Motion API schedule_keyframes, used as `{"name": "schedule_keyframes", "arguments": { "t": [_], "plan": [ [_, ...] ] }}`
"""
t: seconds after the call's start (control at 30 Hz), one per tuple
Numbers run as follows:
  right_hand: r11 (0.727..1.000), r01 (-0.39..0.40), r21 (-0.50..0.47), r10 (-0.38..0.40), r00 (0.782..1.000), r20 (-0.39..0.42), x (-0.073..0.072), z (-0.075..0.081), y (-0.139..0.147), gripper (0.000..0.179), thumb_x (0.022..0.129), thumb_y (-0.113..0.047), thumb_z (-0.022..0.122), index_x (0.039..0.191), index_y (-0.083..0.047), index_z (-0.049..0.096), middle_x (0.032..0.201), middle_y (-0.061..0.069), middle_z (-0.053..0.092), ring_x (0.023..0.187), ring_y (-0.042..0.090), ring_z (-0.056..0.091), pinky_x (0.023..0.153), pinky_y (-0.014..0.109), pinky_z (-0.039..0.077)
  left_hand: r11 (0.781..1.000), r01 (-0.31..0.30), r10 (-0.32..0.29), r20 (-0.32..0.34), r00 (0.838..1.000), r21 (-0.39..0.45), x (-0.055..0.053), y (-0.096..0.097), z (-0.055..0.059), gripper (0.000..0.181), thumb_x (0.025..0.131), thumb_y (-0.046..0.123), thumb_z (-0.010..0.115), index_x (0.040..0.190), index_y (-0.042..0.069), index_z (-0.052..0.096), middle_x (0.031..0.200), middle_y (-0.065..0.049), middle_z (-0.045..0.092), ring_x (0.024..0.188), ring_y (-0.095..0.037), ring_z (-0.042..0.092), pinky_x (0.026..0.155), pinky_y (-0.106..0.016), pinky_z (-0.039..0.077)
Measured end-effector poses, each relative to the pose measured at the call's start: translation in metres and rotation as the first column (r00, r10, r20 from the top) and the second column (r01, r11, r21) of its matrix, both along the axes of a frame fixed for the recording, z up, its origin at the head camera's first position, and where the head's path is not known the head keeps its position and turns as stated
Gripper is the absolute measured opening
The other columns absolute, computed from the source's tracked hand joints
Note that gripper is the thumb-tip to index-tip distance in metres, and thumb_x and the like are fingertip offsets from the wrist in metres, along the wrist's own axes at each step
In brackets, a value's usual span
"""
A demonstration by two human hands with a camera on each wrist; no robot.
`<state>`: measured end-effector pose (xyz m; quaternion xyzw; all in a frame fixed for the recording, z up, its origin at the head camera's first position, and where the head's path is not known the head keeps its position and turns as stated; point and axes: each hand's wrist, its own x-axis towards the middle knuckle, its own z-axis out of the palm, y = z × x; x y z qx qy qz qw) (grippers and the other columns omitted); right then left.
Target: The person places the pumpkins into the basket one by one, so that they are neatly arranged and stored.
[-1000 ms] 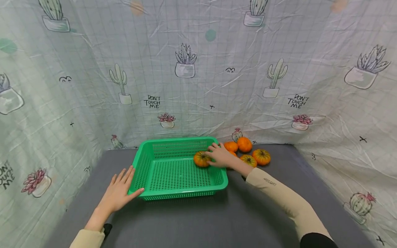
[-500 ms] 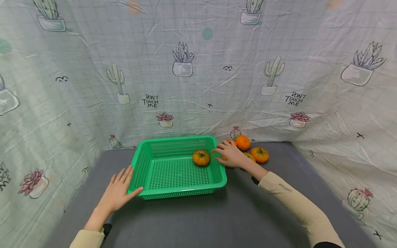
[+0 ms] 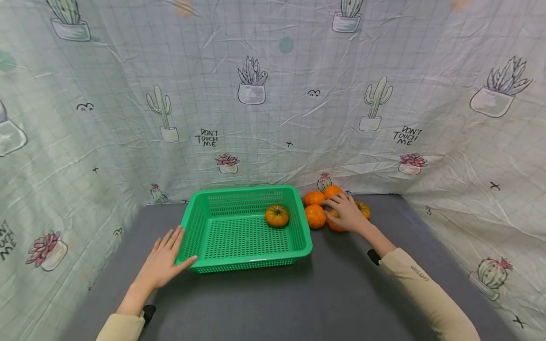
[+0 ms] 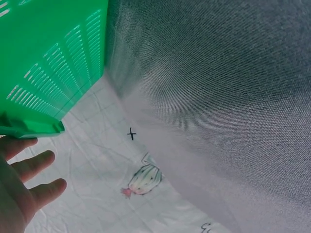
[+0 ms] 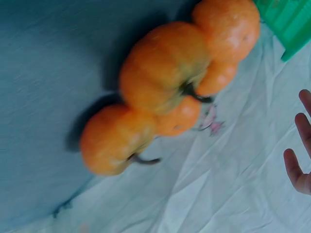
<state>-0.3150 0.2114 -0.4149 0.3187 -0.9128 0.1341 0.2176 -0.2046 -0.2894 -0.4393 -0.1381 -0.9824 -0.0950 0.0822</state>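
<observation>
My left hand lies with straight, spread fingers against the left rim of a green plastic basket; in the left wrist view its fingers are close beneath that rim. One small ribbed pumpkin sits inside the basket near its right wall. My right hand hovers with loosely bent fingers over another pumpkin, partly hiding it. The right wrist view shows that pumpkin with its dark stem, and the fingers apart from it. A further pumpkin lies behind the hand.
Several smooth orange fruits like mandarins, among them a front one and a back one, lie between the basket's right side and my right hand. A printed cloth hangs behind and around the dark grey table.
My right hand has left the pumpkin in the basket, crossed the right rim and moved right, over the pumpkins outside. My left hand stays at the basket's left rim.
</observation>
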Motion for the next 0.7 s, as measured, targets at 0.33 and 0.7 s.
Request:
{"name": "schedule_keyframes", "arguments": {
  "t": [0.33,0.7],
  "plan": [
    [0.992,0.128,-0.011,-0.128,0.992,0.0,0.004,-0.004,0.035,0.026,0.082,-0.016,0.062,0.107,-0.01,0.063,0.101,0.011,0.062,0.093,0.027,0.048,0.079,0.049,0.035,1.0,0.007,-0.006,-0.048,0.999,0.018,0.001,-0.001,-0.004,0.087,0.083,0.054,0.049,0.141,-0.003,0.018,0.146,-0.023,0.02,0.133,-0.041,0.018,0.103,-0.06,0.017],
    [0.968,0.248,-0.029,-0.246,0.967,0.06,0.001,-0.013,0.064,0.035,0.084,-0.018,0.059,0.117,-0.007,0.055,0.11,0.015,0.057,0.098,0.031,0.043,0.074,0.046,0.032,0.999,0.01,-0.006,-0.076,0.997,0.049,0.003,0.0,-0.006,0.087,0.082,0.054,0.052,0.141,-0.002,0.02,0.145,-0.022,0.022,0.132,-0.041,0.021,0.103,-0.059,0.018]
  ]
}}
